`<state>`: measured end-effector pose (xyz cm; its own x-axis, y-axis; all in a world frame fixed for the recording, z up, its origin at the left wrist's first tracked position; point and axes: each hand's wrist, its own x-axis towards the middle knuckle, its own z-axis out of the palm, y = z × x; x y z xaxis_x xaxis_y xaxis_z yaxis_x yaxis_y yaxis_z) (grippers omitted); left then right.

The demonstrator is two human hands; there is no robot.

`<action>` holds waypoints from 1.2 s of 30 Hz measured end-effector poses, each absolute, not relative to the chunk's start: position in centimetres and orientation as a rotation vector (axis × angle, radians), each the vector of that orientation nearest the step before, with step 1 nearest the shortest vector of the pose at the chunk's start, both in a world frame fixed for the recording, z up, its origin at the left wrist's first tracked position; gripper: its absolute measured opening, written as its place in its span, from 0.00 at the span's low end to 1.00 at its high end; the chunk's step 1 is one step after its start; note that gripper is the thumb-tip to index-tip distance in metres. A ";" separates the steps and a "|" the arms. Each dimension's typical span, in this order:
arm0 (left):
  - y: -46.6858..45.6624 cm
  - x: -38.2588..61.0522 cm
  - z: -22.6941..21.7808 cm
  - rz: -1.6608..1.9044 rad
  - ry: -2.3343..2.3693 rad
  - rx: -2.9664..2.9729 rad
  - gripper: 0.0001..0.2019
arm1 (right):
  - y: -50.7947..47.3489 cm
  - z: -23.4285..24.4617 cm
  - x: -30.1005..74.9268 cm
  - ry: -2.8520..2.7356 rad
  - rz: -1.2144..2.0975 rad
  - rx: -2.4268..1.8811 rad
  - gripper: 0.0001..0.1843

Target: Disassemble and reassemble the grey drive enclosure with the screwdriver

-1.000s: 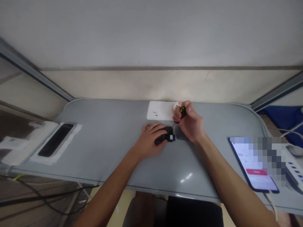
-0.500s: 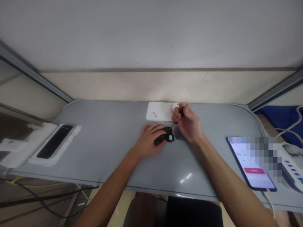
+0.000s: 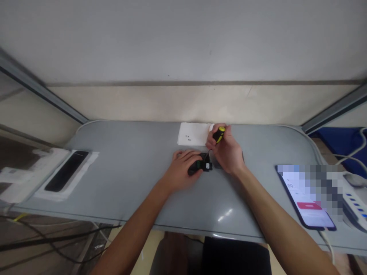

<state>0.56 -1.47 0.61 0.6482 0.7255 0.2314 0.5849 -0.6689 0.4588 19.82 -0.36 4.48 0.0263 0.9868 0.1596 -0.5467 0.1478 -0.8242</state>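
My left hand (image 3: 181,168) lies on the grey table (image 3: 129,179) with its fingers curled over a small black device (image 3: 201,165), pinning it down. My right hand (image 3: 226,151) is closed round a small screwdriver with a yellow and black handle (image 3: 219,134); the shaft slants down to the top of the black device. Just behind the hands lies a white sheet of paper (image 3: 193,133) with a few tiny dark screws (image 3: 187,137) on it.
A dark phone (image 3: 67,170) rests on white packaging at the table's left end. At the right, a phone with a lit screen (image 3: 308,206) lies near a white power strip (image 3: 354,202) and cables. A wall runs close behind the table.
My right hand has turned the screwdriver, so its yellow handle end now shows more. The left hand and the black device have stayed in place.
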 end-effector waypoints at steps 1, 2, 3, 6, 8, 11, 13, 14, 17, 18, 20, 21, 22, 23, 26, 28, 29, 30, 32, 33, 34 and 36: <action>-1.5 0.6 0.6 0.573 1.045 2.518 0.14 | -0.4 4.5 19.8 -0.866 1.321 -0.663 0.23; -1.5 0.6 0.6 0.574 1.049 2.511 0.15 | -0.4 4.6 19.8 -0.870 1.316 -0.671 0.23; -1.5 0.6 0.6 0.572 1.051 2.506 0.16 | -0.4 4.6 19.8 -0.874 1.314 -0.680 0.23; -1.5 0.6 0.5 0.566 1.056 2.499 0.17 | -0.4 4.7 19.8 -0.875 1.311 -0.680 0.22; -1.4 0.5 0.4 0.570 1.056 2.496 0.17 | -0.4 4.7 19.8 -0.868 1.314 -0.659 0.21; -1.4 0.6 0.5 0.575 1.060 2.484 0.18 | -0.5 4.6 19.8 -0.874 1.330 -0.657 0.23; -1.4 0.6 0.5 0.571 1.059 2.475 0.18 | -0.5 4.6 19.9 -0.889 1.345 -0.678 0.24; -1.4 0.6 0.5 0.569 1.057 2.474 0.18 | -0.5 4.6 19.9 -0.894 1.349 -0.687 0.25; -1.4 0.6 0.6 0.571 1.059 2.477 0.17 | -0.6 4.6 19.8 -0.899 1.346 -0.695 0.25; -1.4 0.6 0.6 0.571 1.061 2.479 0.17 | -0.6 4.6 19.8 -0.899 1.342 -0.692 0.25; -1.4 0.6 0.6 0.569 1.063 2.482 0.17 | -0.7 4.7 19.7 -0.898 1.338 -0.677 0.25; -1.4 0.6 0.6 0.568 1.064 2.483 0.17 | -0.7 4.7 19.6 -0.898 1.339 -0.668 0.25; -1.4 0.6 0.6 0.568 1.065 2.485 0.17 | -0.7 4.7 19.6 -0.900 1.341 -0.660 0.25; -1.4 0.6 0.6 0.568 1.066 2.486 0.17 | -0.7 4.8 19.5 -0.903 1.345 -0.658 0.25; -1.4 0.6 0.6 0.558 1.075 2.484 0.18 | -0.7 4.9 19.5 -0.913 1.353 -0.663 0.26; -1.4 0.6 0.7 0.548 1.075 2.484 0.18 | -0.7 5.0 19.5 -0.913 1.351 -0.664 0.25; -1.4 0.6 0.7 0.545 1.075 2.485 0.17 | -0.7 5.1 19.5 -0.914 1.350 -0.661 0.24; -1.4 0.6 0.8 0.544 1.074 2.486 0.17 | -0.7 5.1 19.5 -0.917 1.350 -0.659 0.24; -1.4 0.6 0.8 0.544 1.072 2.486 0.17 | -0.7 5.0 19.5 -0.927 1.355 -0.659 0.23; -1.4 0.6 0.8 0.544 1.070 2.486 0.17 | -0.7 5.0 19.5 -0.933 1.354 -0.658 0.23; -1.4 0.6 0.8 0.546 1.068 2.486 0.17 | -0.7 4.9 19.5 -0.939 1.351 -0.656 0.22; -1.4 0.6 0.8 0.546 1.062 2.488 0.17 | -0.7 4.7 19.5 -0.946 1.345 -0.647 0.22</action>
<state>0.58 -1.41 0.83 0.6388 0.7427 0.2007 0.5951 -0.6424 0.4829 19.45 -0.73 4.73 -0.0348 0.9808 0.1921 -0.5123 0.1475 -0.8460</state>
